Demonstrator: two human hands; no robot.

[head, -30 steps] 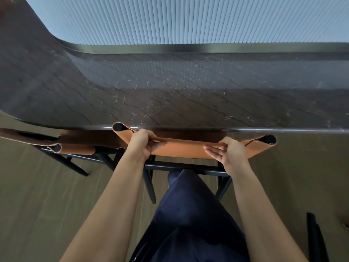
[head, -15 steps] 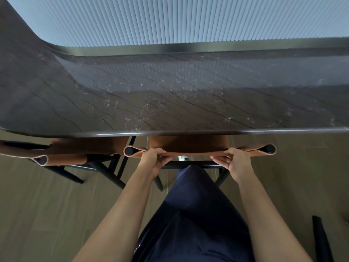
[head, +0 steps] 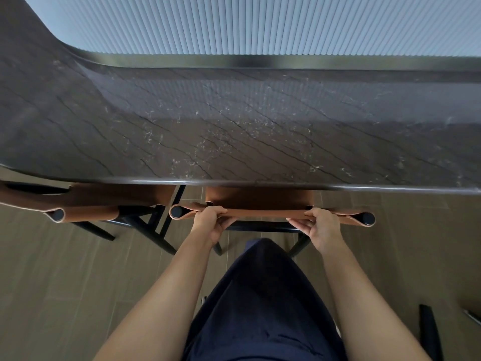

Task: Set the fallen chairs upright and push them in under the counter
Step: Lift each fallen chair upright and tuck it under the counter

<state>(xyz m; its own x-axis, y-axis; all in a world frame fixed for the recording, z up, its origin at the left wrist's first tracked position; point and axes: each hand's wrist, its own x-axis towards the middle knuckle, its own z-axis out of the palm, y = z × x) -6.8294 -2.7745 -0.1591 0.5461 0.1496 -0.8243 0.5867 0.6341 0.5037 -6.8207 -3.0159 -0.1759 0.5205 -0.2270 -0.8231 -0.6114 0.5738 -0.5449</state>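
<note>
push-in step on the chair (head: 260,198) in front of you: it stands upright, seat partly tucked beneath the front edge of the counter (head: 234,142), with its tan leather backrest (head: 263,212) just short of that edge and roughly parallel to it. your left hand (head: 208,222) grips the backrest near its left post, fingers curled round the strap. your right hand (head: 322,224) does the same near the right post, fingers wrapped round the leather. both forearms reach forward and slightly inward, wrists about level, hands well apart on the rail, so the hold looks balanced. a second chair (head: 86,205) stands upright just to the left, also partly under the counter. its near post is close to this chair's left post, but can't tell if they touch. my read: this chair is nearly home. the next move calls for a short straight shove forward, even on both sides so it doesn't twist toward the neighbour. stop when the backrest meets or nears the counter edge, then let go. watch the legs on the floor (head: 65,282) in case they snag at the tile joints. a dark post (head: 429,332) shows at lower right, maybe part of another chair, too cropped to say. if it is, more of the task is left after this one.
</note>
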